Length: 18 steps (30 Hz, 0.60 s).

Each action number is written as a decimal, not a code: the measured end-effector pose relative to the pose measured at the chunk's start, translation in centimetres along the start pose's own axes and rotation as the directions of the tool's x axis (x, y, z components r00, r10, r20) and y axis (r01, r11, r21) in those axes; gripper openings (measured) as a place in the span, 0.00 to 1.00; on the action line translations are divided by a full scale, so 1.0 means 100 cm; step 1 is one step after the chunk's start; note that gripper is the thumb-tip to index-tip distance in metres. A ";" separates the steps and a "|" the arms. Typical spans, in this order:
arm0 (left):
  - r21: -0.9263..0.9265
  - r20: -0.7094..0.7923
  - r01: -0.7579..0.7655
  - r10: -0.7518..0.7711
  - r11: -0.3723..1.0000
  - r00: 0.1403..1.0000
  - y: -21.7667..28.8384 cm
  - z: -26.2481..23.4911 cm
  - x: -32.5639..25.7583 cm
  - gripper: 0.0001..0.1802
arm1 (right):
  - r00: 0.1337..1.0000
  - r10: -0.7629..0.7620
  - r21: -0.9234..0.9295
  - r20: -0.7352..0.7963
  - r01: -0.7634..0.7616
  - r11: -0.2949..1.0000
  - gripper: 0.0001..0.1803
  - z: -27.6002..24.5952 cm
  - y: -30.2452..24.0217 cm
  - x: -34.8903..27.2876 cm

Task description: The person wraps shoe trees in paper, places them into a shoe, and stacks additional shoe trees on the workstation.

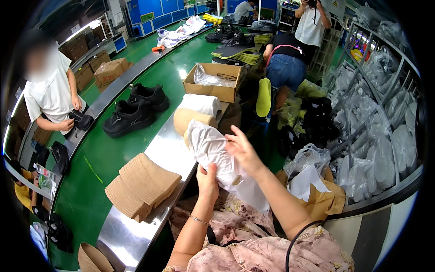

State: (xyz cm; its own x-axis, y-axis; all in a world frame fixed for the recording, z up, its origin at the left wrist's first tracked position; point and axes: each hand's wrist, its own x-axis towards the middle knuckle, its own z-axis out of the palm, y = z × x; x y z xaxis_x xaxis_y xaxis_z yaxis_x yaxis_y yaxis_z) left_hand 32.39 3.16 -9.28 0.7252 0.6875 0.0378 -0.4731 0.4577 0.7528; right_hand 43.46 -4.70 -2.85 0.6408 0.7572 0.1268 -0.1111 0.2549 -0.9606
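Green conveyor belt [97, 181] curving through a shoe workshop, both hands busy with white wrapping paper [210, 152].

From the head camera, the belt's steel edge [136, 226] is the landmark: just above its near side the left hand [207, 181] pinches the lower part of the crumpled white paper, fingers closed on it, while the right hand [244, 152] rests against the paper's right side with fingers spread and half open. On the steel edge lie stacked tan cardboard inserts [142, 186]; farther along sit paper rolls [197, 111] and an open cardboard box [213, 81]. Two black shoes [136, 111] ride the belt, beside a person in a white shirt [52, 95].
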 end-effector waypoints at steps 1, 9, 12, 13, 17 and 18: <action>-0.019 0.001 0.020 -0.020 1.000 1.000 0.005 0.000 0.002 0.35 | 0.998 0.037 -0.013 -0.042 -0.037 0.999 0.34 -0.009 0.001 -0.004; -0.091 0.207 0.114 -0.093 0.989 0.974 0.011 -0.002 0.010 0.47 | 0.987 0.133 0.195 -0.088 -0.114 0.974 0.15 -0.021 0.032 -0.010; -0.061 0.230 0.170 -0.151 0.984 0.961 0.017 -0.006 0.015 0.50 | 0.994 0.108 0.335 -0.006 -0.100 0.937 0.15 -0.017 0.022 -0.008; -0.066 0.210 0.165 -0.148 0.984 0.966 0.018 -0.005 0.016 0.51 | 0.990 0.138 0.368 -0.011 -0.124 0.922 0.15 -0.015 0.018 -0.008; -0.038 0.185 0.170 -0.160 0.985 0.970 0.022 0.009 0.012 0.55 | 0.975 0.222 0.456 -0.021 -0.188 0.870 0.15 -0.008 0.011 -0.008; -0.038 0.179 0.170 -0.161 0.985 0.971 0.023 0.012 0.012 0.56 | 0.973 0.231 0.466 -0.016 -0.197 0.862 0.15 -0.006 0.011 -0.008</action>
State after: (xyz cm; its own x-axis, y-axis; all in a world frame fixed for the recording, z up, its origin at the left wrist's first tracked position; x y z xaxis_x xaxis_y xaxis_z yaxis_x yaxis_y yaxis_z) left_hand 32.78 4.34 -6.70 0.8695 0.4928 0.0329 -0.3613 0.5893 0.7226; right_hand 43.29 -5.42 -4.19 0.6098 0.7859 -0.1021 -0.5762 0.3512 -0.7380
